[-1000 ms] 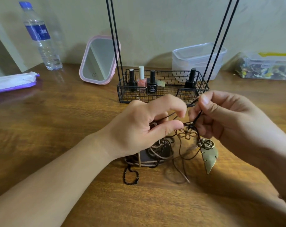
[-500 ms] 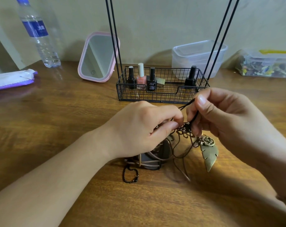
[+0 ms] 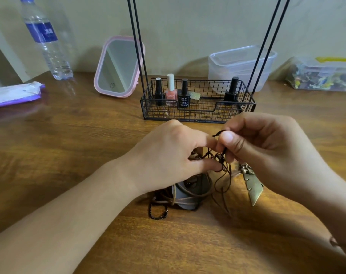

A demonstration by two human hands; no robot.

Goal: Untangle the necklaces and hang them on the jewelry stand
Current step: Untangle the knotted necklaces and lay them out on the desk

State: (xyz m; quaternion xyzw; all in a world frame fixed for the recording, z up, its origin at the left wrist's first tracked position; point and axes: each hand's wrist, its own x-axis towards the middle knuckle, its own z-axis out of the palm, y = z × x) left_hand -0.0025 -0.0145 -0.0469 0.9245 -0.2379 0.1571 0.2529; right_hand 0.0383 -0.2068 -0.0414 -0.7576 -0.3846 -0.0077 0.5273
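A tangle of brown cord necklaces (image 3: 190,194) lies on the wooden table, with a black bead chain (image 3: 158,212) at its lower left. A bronze leaf pendant (image 3: 254,186) dangles from the cords. My left hand (image 3: 168,157) pinches the knotted cords just above the pile. My right hand (image 3: 267,151) pinches a dark cord (image 3: 219,133) between thumb and forefinger, close against the left fingertips. The jewelry stand (image 3: 198,113) is a black wire basket behind my hands, with thin black rods (image 3: 137,42) rising out of view.
Several nail polish bottles (image 3: 171,91) stand in the basket. A pink mirror (image 3: 118,66) and a water bottle (image 3: 47,42) are at the back left, a purple packet (image 3: 13,93) at the far left, and clear plastic boxes (image 3: 241,66) at the back right.
Both hands have drawn closer together over the tangle, fingertips now nearly touching. My right hand has shifted left along the dark cord. The pendant has swung slightly.
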